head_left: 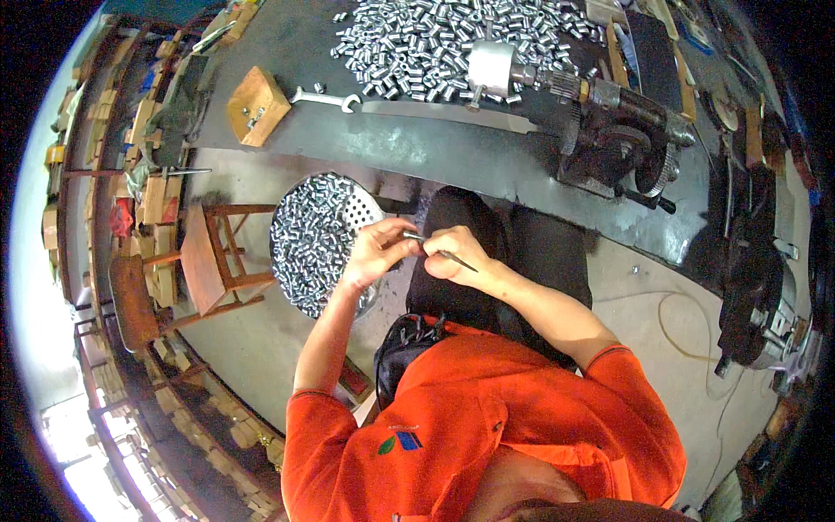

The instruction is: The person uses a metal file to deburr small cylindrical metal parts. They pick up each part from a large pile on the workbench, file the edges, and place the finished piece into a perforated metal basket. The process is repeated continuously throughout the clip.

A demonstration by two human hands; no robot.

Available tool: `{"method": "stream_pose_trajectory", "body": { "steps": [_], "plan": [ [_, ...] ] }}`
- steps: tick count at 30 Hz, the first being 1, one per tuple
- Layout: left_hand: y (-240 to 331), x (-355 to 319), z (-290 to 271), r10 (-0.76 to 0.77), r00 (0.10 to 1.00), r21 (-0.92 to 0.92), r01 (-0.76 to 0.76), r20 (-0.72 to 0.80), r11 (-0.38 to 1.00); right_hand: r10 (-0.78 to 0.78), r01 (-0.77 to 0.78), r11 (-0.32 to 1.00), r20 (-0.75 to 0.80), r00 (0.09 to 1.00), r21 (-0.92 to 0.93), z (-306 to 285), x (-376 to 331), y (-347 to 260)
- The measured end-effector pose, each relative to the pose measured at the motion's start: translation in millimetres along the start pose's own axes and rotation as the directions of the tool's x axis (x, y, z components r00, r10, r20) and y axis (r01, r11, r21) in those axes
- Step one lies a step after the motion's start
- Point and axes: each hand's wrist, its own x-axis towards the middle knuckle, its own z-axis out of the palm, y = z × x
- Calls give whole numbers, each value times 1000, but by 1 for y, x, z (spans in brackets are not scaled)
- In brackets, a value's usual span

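In front of my lap, both hands are raised close together. Pinched between the fingers of my left hand (379,252) is a small shiny metal sleeve (412,235). My right hand (455,250) grips a thin dark pointed tool (463,263), whose tapered end sticks out toward my wrist. The tool's other end, by the sleeve, is hidden by my fingers, so I cannot tell if it is inside. To the left of my left hand, a round container holds a heap of similar short metal sleeves (309,239). A pale perforated scoop-like piece (360,209) rests at the heap's right side.
A large pile of metal sleeves (435,48) covers the far bench (391,143). Beside it stand a chucked machine (609,130), a wrench (326,100) and a wooden box (258,106). A wooden stool (207,261) is at left, near crowded shelves. A cable (665,326) lies on the floor at right.
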Motion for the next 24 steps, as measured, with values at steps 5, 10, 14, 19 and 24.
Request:
{"method": "stream_pose_trajectory", "body": {
  "steps": [5,10,14,19,24],
  "plan": [
    [-6,-1,-14,102,971,89,-84,-215,992,25,-23,997,-23,999,77,-10,3,-7],
    [-21,-5,-38,393,870,846,50,-298,530,-30,56,977,-127,992,205,-16,6,-19],
    [-32,-4,-35,446,858,882,18,-256,472,-43,62,974,-91,995,219,-14,5,-17],
    [-24,1,-25,436,870,884,-2,-229,468,-27,50,968,-94,995,244,-12,3,-12],
    [-23,4,-22,449,880,911,-49,-154,408,-8,15,982,-37,999,190,-17,6,-14]
  ]
}}
